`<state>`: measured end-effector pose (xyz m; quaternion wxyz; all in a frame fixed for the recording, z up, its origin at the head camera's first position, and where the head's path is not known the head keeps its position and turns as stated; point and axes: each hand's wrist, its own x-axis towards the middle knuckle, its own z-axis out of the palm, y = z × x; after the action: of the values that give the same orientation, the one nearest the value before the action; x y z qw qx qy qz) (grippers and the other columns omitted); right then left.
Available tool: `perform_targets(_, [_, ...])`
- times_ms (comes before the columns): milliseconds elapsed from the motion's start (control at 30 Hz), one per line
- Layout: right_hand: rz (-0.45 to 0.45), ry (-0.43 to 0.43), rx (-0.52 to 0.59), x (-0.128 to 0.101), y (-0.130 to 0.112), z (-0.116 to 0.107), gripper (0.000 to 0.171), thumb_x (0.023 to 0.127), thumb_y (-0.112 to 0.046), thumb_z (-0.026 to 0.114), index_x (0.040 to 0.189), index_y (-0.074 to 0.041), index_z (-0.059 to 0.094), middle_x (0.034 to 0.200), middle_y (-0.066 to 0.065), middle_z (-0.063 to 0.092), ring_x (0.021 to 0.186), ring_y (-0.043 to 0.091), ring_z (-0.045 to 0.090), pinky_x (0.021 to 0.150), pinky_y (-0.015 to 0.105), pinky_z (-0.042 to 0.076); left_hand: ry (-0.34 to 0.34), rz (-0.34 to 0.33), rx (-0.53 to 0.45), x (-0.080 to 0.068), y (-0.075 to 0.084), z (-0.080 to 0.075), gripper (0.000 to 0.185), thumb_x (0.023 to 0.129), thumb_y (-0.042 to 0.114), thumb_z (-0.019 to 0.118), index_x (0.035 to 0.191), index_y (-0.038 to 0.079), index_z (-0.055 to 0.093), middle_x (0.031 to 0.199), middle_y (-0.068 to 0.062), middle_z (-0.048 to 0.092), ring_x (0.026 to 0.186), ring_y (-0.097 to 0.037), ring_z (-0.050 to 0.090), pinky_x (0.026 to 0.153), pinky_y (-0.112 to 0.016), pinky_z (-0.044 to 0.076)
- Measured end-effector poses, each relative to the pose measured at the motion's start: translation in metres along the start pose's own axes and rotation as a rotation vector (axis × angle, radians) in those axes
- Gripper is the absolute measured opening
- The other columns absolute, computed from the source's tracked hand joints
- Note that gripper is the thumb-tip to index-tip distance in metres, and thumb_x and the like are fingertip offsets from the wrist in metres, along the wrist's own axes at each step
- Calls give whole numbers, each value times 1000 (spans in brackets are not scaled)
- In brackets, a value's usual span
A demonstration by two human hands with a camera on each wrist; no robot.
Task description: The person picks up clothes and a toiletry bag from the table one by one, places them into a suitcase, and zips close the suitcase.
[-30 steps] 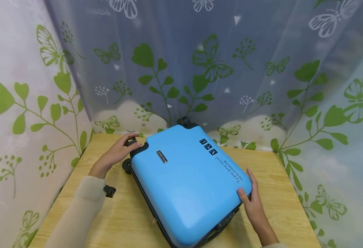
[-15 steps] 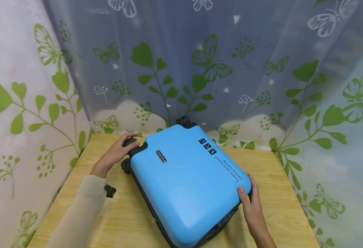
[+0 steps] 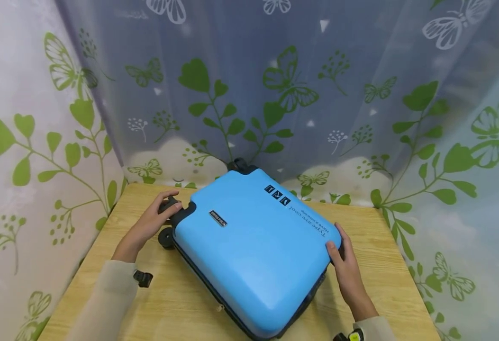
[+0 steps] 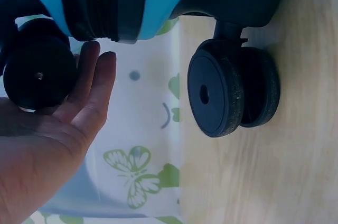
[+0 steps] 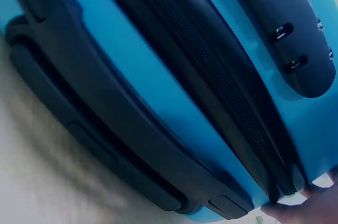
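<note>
A bright blue hard-shell suitcase lies flat on the wooden table, angled, its wheels towards the back left. My left hand holds the black caster wheel at its left corner, thumb on the near side and fingers behind. Another wheel below it stays untouched beside the table surface. At the opposite end, my right hand grips the right corner, thumb on top and fingers over the side. The right wrist view shows the zipper, a combination lock and a black handle.
The wooden table extends around the suitcase. Curtains with green leaves and butterflies enclose the table at the back and both sides. Black wrist devices show near the left sleeve and the right sleeve.
The suitcase has turned slightly counterclockwise: its wheel end has shifted left and its near corner right. Both hands have moved along with it, keeping their holds.
</note>
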<state>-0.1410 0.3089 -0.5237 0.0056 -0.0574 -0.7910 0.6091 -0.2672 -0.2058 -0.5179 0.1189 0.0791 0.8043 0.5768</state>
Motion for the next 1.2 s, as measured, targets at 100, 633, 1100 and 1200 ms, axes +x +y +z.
perform_targets(100, [-14, -14, 16, 11, 1, 1, 65, 119, -39, 43, 177, -32, 13, 182, 11, 17, 168, 36, 21, 101, 3, 42, 20, -3, -25, -9, -4, -1, 69, 114, 47, 56, 171, 21, 27, 160, -27, 44, 139, -46, 57, 113, -59, 52])
perform_targets(633, [47, 1, 32, 53, -12, 1, 70, 114, -54, 51, 175, -33, 23, 182, 10, 22, 165, 38, 28, 130, 64, 30, 75, -7, -61, -42, -16, 3, 65, 115, 42, 54, 170, 17, 27, 156, -32, 50, 138, -46, 58, 114, -66, 51])
perform_targets(1100, [51, -31, -43, 98, -31, 3, 81, 110, -63, 52, 176, -26, 22, 182, 13, 21, 165, 40, 28, 129, 63, 34, 107, -58, -48, -63, -19, 13, 64, 115, 44, 55, 167, 17, 28, 156, -29, 51, 134, -42, 62, 113, -60, 54])
perform_targets(1200, [45, -35, -60, 105, -34, 4, 82, 110, -62, 52, 176, -22, 23, 181, 16, 23, 164, 42, 30, 128, 64, 35, 113, -61, -51, -66, -19, 15, 63, 115, 44, 54, 166, 18, 28, 156, -29, 51, 136, -43, 60, 114, -60, 54])
